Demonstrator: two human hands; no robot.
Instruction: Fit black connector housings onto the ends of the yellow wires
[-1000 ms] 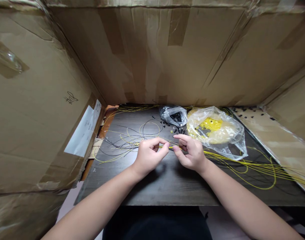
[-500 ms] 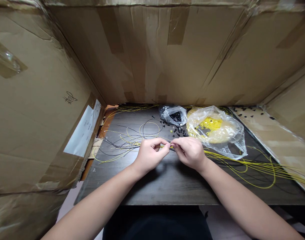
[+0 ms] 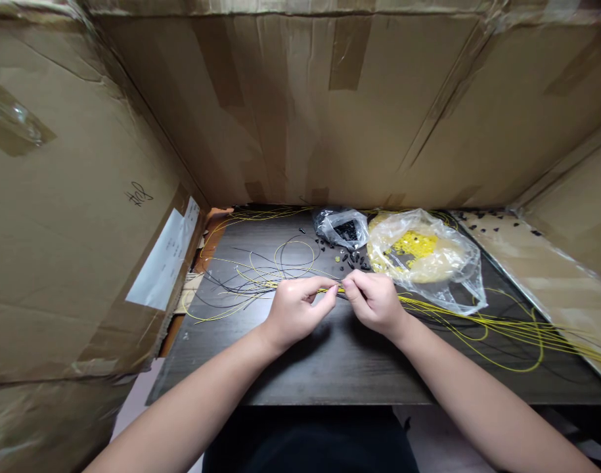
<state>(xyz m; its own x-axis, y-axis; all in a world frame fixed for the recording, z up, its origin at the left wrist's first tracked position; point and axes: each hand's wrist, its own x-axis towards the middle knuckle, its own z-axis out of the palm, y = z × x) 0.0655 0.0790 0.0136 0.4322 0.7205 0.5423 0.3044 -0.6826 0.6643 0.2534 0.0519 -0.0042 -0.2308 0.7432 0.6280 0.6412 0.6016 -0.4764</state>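
Note:
Over the middle of the dark table, my left hand (image 3: 299, 312) and my right hand (image 3: 375, 303) work close together, fingertips nearly meeting. Thumb and forefinger of my left hand pinch around a thin wire, whose colour is hard to make out. My right hand is closed in a pinch too, its thumb against the bent forefinger; whatever sits between them is too small to name. Yellow wires (image 3: 443, 310) run under both hands, mixed with thin black wires (image 3: 226, 287) whose loose ends fan out to the left.
Behind my right hand lies a clear plastic bag (image 3: 458, 263) of small yellow parts (image 3: 414, 246). A smaller bag (image 3: 324, 226) holds black parts (image 3: 347, 231), with several more black pieces (image 3: 353, 258) scattered nearby. Cardboard walls (image 3: 290, 118) enclose the table (image 3: 300, 381) at the back and sides.
My right hand has shifted slightly down and right, widening the small gap between the fingertips. My left hand has tilted a little, its thumb lower. The bags and wires look unmoved.

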